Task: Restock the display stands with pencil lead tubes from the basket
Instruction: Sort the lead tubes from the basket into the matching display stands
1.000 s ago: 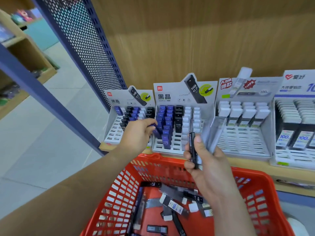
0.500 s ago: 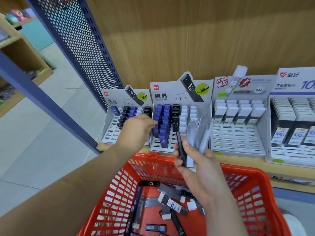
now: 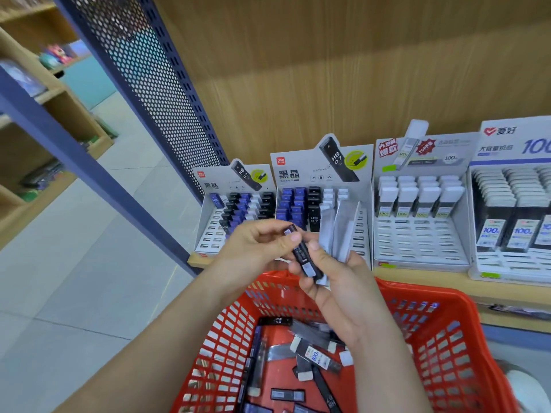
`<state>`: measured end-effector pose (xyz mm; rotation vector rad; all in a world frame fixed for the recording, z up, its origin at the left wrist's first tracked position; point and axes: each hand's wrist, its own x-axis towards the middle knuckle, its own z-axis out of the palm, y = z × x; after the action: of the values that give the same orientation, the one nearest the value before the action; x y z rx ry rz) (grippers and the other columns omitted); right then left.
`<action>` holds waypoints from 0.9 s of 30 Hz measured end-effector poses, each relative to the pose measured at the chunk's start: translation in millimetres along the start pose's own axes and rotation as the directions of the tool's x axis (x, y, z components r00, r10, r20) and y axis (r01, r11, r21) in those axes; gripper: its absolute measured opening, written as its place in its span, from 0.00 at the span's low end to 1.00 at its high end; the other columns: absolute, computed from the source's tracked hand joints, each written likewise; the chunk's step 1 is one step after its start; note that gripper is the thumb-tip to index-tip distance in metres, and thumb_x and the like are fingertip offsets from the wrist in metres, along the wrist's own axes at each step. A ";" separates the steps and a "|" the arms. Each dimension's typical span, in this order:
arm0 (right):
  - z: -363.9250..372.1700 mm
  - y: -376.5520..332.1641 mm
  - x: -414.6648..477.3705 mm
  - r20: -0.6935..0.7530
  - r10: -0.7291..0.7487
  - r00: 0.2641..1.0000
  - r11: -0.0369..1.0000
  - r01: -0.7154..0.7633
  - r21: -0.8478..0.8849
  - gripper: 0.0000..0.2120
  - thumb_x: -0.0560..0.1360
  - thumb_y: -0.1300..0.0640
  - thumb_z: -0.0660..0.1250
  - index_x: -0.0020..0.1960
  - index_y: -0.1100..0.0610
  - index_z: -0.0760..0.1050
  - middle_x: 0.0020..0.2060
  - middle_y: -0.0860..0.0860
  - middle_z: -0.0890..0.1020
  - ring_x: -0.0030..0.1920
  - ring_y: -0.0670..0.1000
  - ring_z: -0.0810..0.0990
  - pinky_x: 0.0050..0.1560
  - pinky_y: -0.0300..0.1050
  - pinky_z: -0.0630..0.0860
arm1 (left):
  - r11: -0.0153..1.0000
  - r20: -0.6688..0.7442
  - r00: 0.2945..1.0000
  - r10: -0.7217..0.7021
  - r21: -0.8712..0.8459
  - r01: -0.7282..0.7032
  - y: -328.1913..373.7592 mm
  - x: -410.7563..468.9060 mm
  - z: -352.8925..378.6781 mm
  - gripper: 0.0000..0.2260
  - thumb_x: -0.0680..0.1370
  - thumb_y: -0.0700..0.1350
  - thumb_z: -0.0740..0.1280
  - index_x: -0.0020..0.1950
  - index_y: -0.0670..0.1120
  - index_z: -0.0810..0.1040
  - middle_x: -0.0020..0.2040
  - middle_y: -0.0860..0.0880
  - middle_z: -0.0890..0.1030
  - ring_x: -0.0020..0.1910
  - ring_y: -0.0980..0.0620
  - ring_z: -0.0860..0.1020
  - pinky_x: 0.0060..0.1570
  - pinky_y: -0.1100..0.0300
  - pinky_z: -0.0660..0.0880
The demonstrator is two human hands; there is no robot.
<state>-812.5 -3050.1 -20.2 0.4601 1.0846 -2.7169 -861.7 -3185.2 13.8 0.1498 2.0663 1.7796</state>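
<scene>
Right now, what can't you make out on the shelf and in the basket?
All head view.
- Print on the black pencil lead tube: blurred, partly under left hand and right hand.
- Number of translucent grey tubes in the right hand: they overlap.
- Contents of red plastic basket: partly under forearms, cut by bottom edge.
- Rightmost white cardboard display stand: cut by right edge.

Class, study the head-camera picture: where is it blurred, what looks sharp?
Head view: motion blur smears the wooden wall and the shelves; the black tube held by left hand and right hand looks fairly sharp; the perforated panel leans, likely wide-angle distortion.
</scene>
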 end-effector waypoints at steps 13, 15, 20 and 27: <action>-8.1 6.2 4.7 -0.085 -0.084 0.993 0.979 0.067 -0.192 0.07 0.79 0.64 0.65 0.57 0.62 0.78 0.41 0.53 0.86 0.41 0.49 0.83 0.44 0.41 0.79 | 0.992 0.007 0.996 -0.092 0.091 0.091 -11.9 -26.0 -4.8 0.24 0.76 0.34 0.68 0.68 0.55 0.72 0.36 0.38 0.80 0.37 0.45 0.82 0.37 0.57 0.80; -8.2 11.9 5.4 -0.086 -0.063 0.994 0.953 0.034 -0.301 0.04 0.79 0.60 0.67 0.53 0.59 0.79 0.35 0.52 0.83 0.37 0.50 0.79 0.39 0.42 0.75 | 0.987 0.010 0.996 -0.083 0.142 0.081 -15.5 -26.9 -1.9 0.28 0.76 0.34 0.68 0.70 0.56 0.69 0.32 0.38 0.75 0.34 0.48 0.80 0.38 0.59 0.80; -5.0 25.3 6.8 -0.060 0.013 0.998 0.935 -0.033 -0.354 0.04 0.78 0.59 0.69 0.44 0.57 0.77 0.29 0.49 0.72 0.28 0.45 0.68 0.24 0.35 0.64 | 0.990 0.060 0.989 -0.135 0.042 0.132 -19.3 -36.9 -5.1 0.22 0.77 0.39 0.68 0.69 0.54 0.71 0.38 0.39 0.81 0.37 0.43 0.83 0.38 0.58 0.80; 18.5 51.5 11.7 0.142 0.286 0.948 0.958 -0.277 -0.079 0.12 0.74 0.61 0.68 0.55 0.67 0.75 0.31 0.58 0.76 0.25 0.48 0.73 0.20 0.34 0.60 | 0.991 0.051 0.992 -0.117 -0.063 0.120 -31.8 -41.9 -46.2 0.17 0.67 0.47 0.75 0.52 0.44 0.76 0.28 0.44 0.75 0.24 0.54 0.68 0.25 0.65 0.64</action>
<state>-813.1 -3100.4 -44.4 0.3603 0.9727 -2.4203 -834.9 -3247.8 -2.4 0.0482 1.9394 1.7533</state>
